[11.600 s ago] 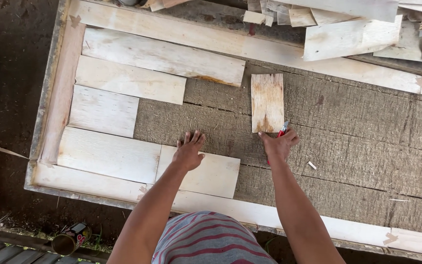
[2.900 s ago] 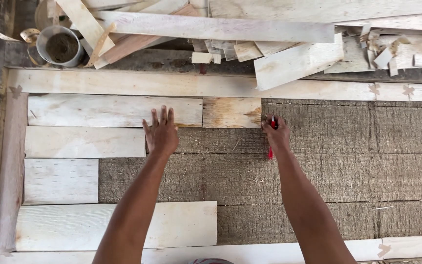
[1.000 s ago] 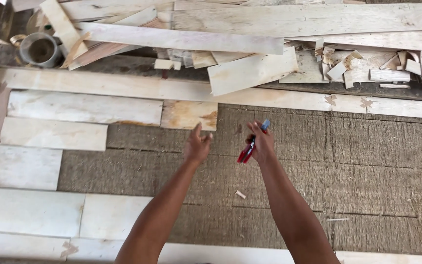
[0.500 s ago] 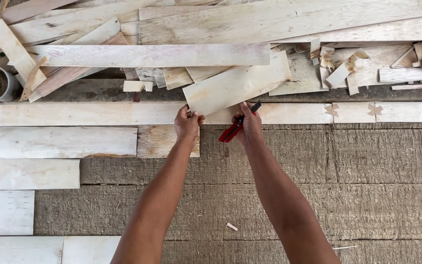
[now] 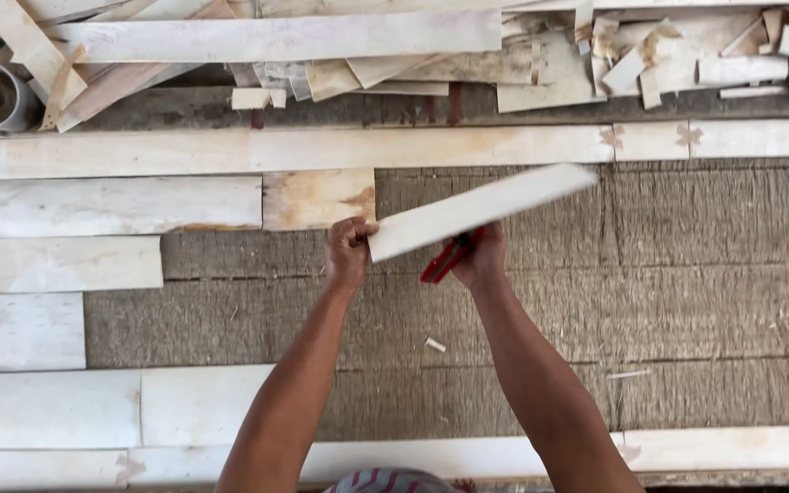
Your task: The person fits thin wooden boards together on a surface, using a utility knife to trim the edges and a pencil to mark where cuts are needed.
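Careful, your left hand point(image 5: 349, 256) and right hand point(image 5: 481, 260), clamped on the blurred plank point(image 5: 481, 208), could drop it because the red tool point(image 5: 445, 260) crowds your right grip.

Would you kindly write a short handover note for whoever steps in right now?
Left hand: grips the near end of a long pale wooden board, held tilted above the brown woven mat.
Right hand: supports the same board and also holds a red-handled tool.
Done: pale boards lie in rows on the mat's left; the top row ends at a short stained piece.
Left: most of the mat inside the wooden frame is uncovered.
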